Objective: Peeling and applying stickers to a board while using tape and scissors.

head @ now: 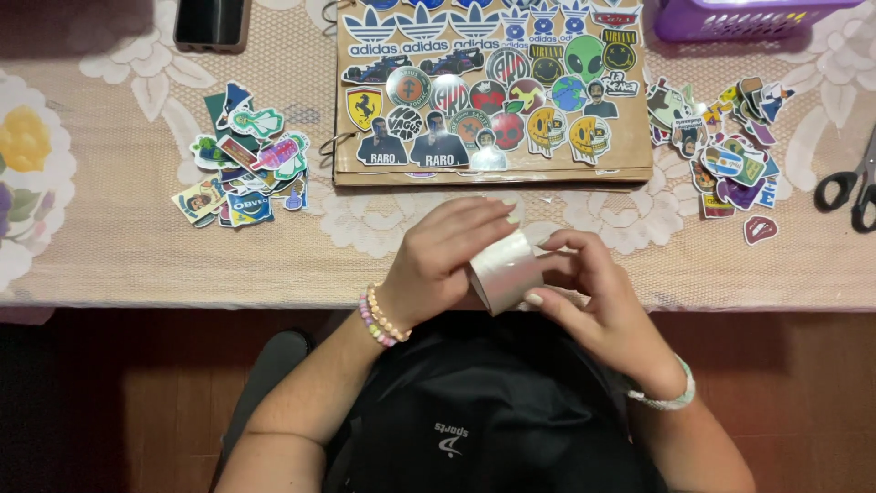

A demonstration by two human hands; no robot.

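Bag: black bag nearest of all, in the lap, under both wrists.
Left hand: left hand curled over the tape roll from the left, fingers draped across its top and wrapped round it; beaded bracelet at the wrist.
Right hand: right hand meets the roll from the right, fingertips pinched narrow at its rim and face; pale wristband behind.
Tape roll: shiny roll, held off the surface just above the near edge, between the two hands and touching both.
Axis: the roll's hole runs roughly left to right, tilted, open end angled toward the right hand. Both hands are on it; the left carries more of it, the right works the edge.
Surface: lace-covered surface just beyond the hands.
Board: brown board straight ahead past the roll, packed with stickers, ring-bound on its left side.
Left pile: loose stickers far left of the hands, well apart.
Right pile: more stickers to the right.
Scissors: scissors at the right edge.
Far: phone far left, purple basket far right.
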